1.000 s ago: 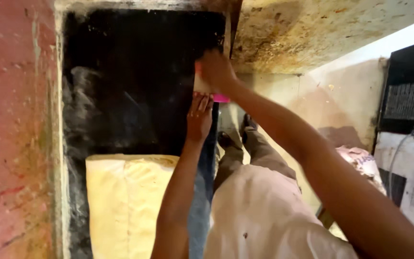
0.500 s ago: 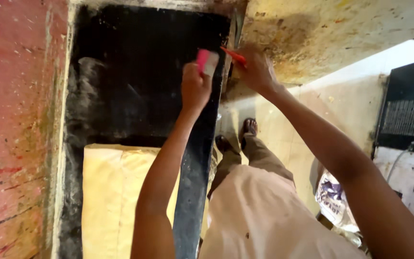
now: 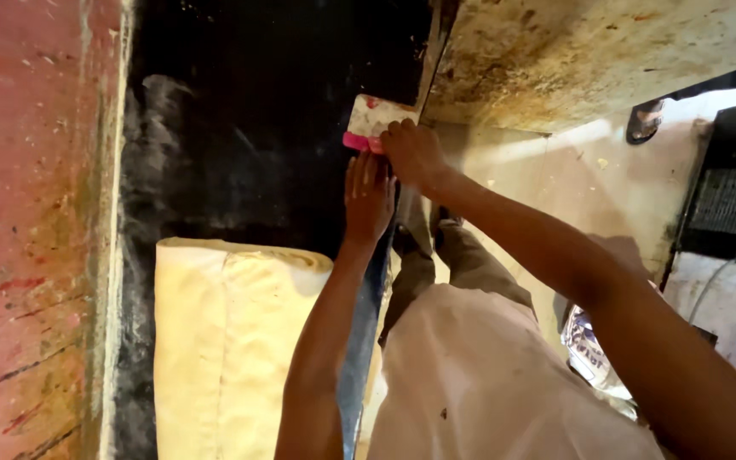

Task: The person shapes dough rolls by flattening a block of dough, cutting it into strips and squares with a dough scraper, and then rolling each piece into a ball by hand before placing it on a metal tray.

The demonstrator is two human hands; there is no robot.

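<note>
Along the left edge runs a red wall [image 3: 27, 230], scuffed and streaked. Next to it lies a black sheet [image 3: 249, 136], dusty with pale smears, filling the upper middle of the view. A yellow cloth [image 3: 223, 341] covers the sheet's lower part, its top edge folded and lying straight across.

The left arm rises from the bottom of the view, nearly straight, crossing the cloth's right side. The left hand [image 3: 368, 196] lies flat on the sheet near its right edge, fingers together and pointing up, their tips touching the pink edge of the card [image 3: 372, 123]. It presses rather than grips (no finger curls round anything).

The card, a small pale piece with a pink lower edge, sits at the sheet's right edge, just beside a metal strip [image 3: 432, 51] that borders it.

The right arm comes in from the lower right corner, slanting up and left, bent slightly at the wrist. The right hand [image 3: 413, 153] is curled over the card's right lower corner, fingers closed on it, knuckles up, touching the left fingertips.

Below the arms is the person's pale shirt [image 3: 487, 375]. To the right, a stained surface [image 3: 589, 60] fills the upper corner, and a pale floor [image 3: 589, 187] lies beneath it.
</note>
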